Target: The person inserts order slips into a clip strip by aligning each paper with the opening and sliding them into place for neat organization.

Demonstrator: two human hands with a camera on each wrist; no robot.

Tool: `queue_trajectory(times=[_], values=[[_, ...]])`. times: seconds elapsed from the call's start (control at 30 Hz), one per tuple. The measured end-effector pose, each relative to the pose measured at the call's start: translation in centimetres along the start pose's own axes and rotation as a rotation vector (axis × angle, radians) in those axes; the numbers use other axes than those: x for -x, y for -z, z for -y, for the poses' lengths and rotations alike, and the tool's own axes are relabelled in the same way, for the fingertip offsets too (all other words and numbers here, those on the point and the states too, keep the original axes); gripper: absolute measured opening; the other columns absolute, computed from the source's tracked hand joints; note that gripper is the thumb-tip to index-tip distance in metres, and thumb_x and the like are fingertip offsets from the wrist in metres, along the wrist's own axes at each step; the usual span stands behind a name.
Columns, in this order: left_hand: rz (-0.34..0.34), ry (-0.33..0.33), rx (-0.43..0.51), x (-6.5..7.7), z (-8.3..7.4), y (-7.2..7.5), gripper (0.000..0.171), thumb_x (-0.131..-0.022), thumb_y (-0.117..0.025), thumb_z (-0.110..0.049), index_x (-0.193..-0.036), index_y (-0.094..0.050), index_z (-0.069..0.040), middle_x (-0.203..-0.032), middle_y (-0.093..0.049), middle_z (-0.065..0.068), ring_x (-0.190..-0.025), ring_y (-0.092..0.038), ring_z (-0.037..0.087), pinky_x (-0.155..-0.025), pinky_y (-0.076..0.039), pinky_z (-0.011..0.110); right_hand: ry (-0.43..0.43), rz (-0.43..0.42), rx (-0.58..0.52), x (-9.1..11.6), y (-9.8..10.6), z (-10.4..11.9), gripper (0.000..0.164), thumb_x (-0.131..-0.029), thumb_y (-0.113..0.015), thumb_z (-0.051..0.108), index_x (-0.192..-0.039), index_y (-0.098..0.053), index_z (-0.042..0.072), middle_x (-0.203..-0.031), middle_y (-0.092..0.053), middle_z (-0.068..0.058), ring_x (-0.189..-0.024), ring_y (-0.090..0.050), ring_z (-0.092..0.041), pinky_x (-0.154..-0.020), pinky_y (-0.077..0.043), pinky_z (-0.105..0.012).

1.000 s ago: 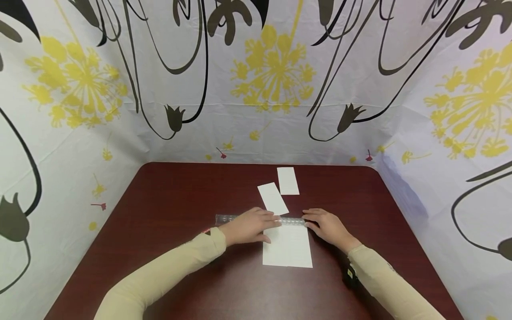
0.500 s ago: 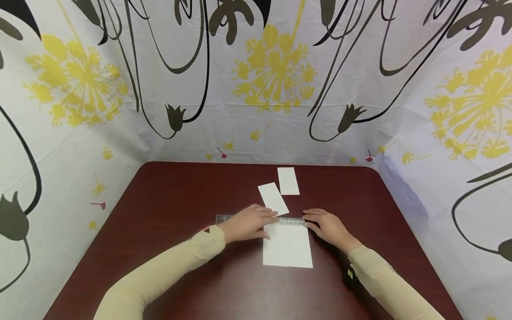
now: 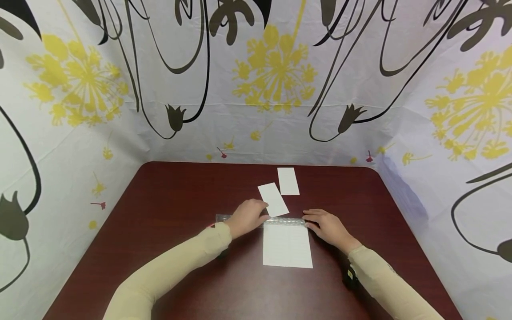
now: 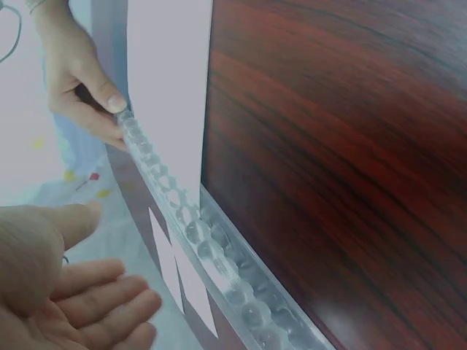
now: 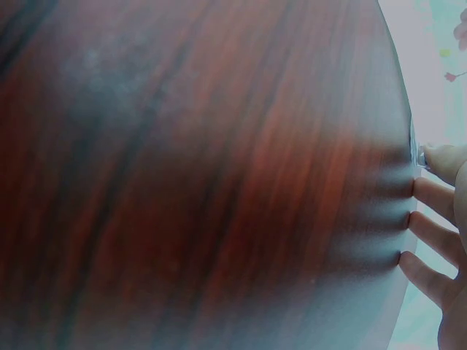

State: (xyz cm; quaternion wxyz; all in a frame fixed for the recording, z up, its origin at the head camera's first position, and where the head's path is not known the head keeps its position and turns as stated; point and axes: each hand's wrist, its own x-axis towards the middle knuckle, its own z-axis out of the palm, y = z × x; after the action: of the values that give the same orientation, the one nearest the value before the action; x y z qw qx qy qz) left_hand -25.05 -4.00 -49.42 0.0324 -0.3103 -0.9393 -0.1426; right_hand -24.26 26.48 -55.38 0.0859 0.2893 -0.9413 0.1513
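A clear plastic strip with a row of round bumps lies across the far edge of a white sheet of paper. My right hand holds the strip's right end between thumb and index finger; its other fingertips rest on the table in the right wrist view. My left hand is above the left part of the strip, covering some of it in the head view. In the left wrist view, the left hand is apart from the strip, fingers loosely spread and nothing between them.
Beyond the strip lie two smaller white paper pieces, a slanted one and a straighter one near the back edge. The dark red wooden table is enclosed by a patterned cloth at the back and sides.
My left hand has lifted off the strip and shifted slightly left and away from me. The strip, the papers and my right hand stay in place.
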Motion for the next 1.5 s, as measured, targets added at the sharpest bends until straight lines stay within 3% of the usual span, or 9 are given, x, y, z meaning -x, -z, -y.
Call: queue_trajectory(times=[0.13,0.27,0.5,0.7,0.8,0.93,1.03,1.23,1.5], values=[[0.001,0.077,0.093,-0.6,0.1,-0.4,0.037,-0.093,-0.069,-0.026,-0.118,-0.070,0.000,-0.112,-0.075,0.012,-0.103,-0.072,0.022,-0.090,-0.059,0.034,-0.002,-0.002,0.004,0.0,0.0,0.0,0.033,-0.095,-0.066,0.027,-0.122,-0.071,0.011,-0.133,-0.066,-0.007,-0.126,-0.061,-0.027,-0.096,-0.055,-0.047],[-0.006,0.124,0.126,-1.3,0.1,-0.8,0.026,-0.093,-0.070,-0.025,-0.104,-0.074,-0.002,-0.092,-0.076,0.009,-0.081,-0.071,0.017,-0.076,-0.059,0.030,-0.005,-0.004,0.002,-0.1,-0.1,-0.1,0.033,-0.094,-0.067,0.027,-0.122,-0.071,0.011,-0.132,-0.067,-0.007,-0.126,-0.061,-0.027,-0.096,-0.055,-0.047],[-0.032,0.290,0.089,-3.0,0.0,-1.4,0.032,-0.092,-0.069,-0.029,-0.069,-0.066,-0.007,-0.058,-0.060,0.001,-0.051,-0.045,0.007,-0.050,-0.040,0.021,-0.004,-0.001,0.006,-0.1,-0.2,-0.1,0.033,-0.094,-0.067,0.027,-0.122,-0.071,0.011,-0.132,-0.067,-0.007,-0.126,-0.061,-0.027,-0.096,-0.055,-0.047],[-0.009,0.421,0.056,-4.8,0.0,-1.4,0.042,-0.094,-0.066,-0.036,-0.062,-0.056,-0.010,-0.057,-0.057,0.003,-0.056,-0.056,0.016,-0.061,-0.054,0.034,0.007,-0.010,-0.002,-0.2,-0.2,-0.1,0.033,-0.094,-0.068,0.026,-0.122,-0.071,0.010,-0.132,-0.067,-0.008,-0.125,-0.061,-0.028,-0.096,-0.055,-0.048],[0.030,0.495,0.057,-5.8,0.2,-1.3,0.040,-0.094,-0.065,-0.038,-0.068,-0.063,-0.008,-0.068,-0.066,0.007,-0.072,-0.068,0.025,-0.081,-0.058,0.047,0.011,-0.009,0.001,-0.2,-0.2,-0.1,0.033,-0.094,-0.068,0.026,-0.122,-0.071,0.010,-0.132,-0.067,-0.008,-0.125,-0.061,-0.028,-0.096,-0.055,-0.047],[0.113,0.584,0.070,-6.9,0.4,-1.2,0.039,-0.095,-0.062,-0.043,-0.095,-0.073,-0.005,-0.096,-0.075,0.012,-0.096,-0.072,0.032,-0.096,-0.052,0.056,0.008,-0.006,0.008,-0.2,-0.1,0.0,0.033,-0.094,-0.068,0.027,-0.123,-0.071,0.010,-0.132,-0.067,-0.008,-0.125,-0.061,-0.028,-0.096,-0.055,-0.047],[0.173,0.639,0.079,-7.6,0.5,-1.1,0.045,-0.095,-0.059,-0.046,-0.112,-0.071,-0.006,-0.110,-0.074,0.012,-0.102,-0.071,0.033,-0.097,-0.052,0.055,0.005,-0.008,0.005,-0.2,-0.1,0.0,0.033,-0.094,-0.068,0.026,-0.122,-0.071,0.010,-0.132,-0.067,-0.007,-0.125,-0.061,-0.028,-0.096,-0.055,-0.047],[0.276,0.684,0.139,-8.5,0.4,-0.5,0.047,-0.096,-0.058,-0.045,-0.120,-0.069,-0.006,-0.111,-0.073,0.011,-0.094,-0.070,0.024,-0.086,-0.059,0.043,-0.004,0.001,0.003,-0.3,0.0,0.0,0.033,-0.094,-0.067,0.027,-0.123,-0.071,0.010,-0.133,-0.066,-0.007,-0.126,-0.060,-0.028,-0.098,-0.054,-0.047],[0.316,0.746,0.179,-9.5,0.6,0.0,0.050,-0.098,-0.056,-0.041,-0.132,-0.062,-0.006,-0.127,-0.068,0.012,-0.106,-0.068,0.026,-0.093,-0.057,0.042,-0.006,-0.004,-0.007,-0.3,0.0,0.1,0.033,-0.094,-0.068,0.026,-0.122,-0.071,0.010,-0.132,-0.067,-0.008,-0.126,-0.061,-0.028,-0.097,-0.054,-0.048]])
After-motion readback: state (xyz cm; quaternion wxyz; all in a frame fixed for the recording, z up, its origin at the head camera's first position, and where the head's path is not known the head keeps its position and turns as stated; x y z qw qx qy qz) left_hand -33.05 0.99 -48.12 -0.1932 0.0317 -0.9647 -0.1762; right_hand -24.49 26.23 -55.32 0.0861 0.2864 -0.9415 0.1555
